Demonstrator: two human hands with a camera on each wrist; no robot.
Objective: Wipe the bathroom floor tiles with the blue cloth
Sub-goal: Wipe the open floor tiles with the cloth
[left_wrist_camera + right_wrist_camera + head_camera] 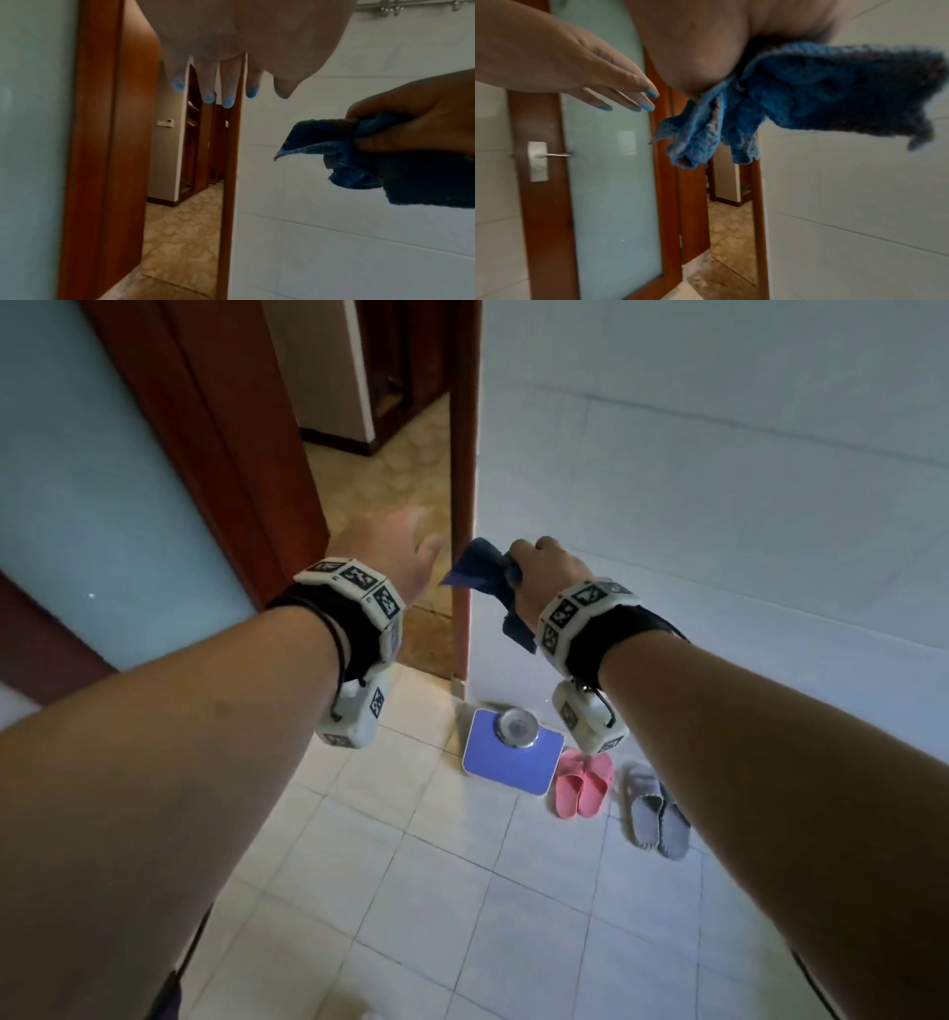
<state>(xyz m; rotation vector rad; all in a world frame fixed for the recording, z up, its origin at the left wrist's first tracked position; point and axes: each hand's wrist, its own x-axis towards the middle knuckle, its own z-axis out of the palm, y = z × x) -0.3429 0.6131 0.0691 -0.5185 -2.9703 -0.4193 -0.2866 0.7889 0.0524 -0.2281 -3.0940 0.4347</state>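
My right hand (544, 572) grips the bunched blue cloth (482, 577) at chest height in front of the doorway; the cloth (359, 158) hangs out of the fist to the left and below. The same cloth (795, 97) fills the upper right of the right wrist view. My left hand (411, 557) is held out flat just left of the cloth, fingers (208, 87) straight with blue-painted nails, holding nothing. That left hand (608, 81) also shows in the right wrist view. The white floor tiles (411, 891) lie far below both hands.
A blue bathroom scale (513, 757), pink slippers (585, 785) and grey slippers (657, 819) stand on the floor by the white tiled wall (719, 505). A wooden door with frosted glass (608, 172) and a metal handle (552, 154) stands open on the left. The doorway (411, 480) leads to a hallway.
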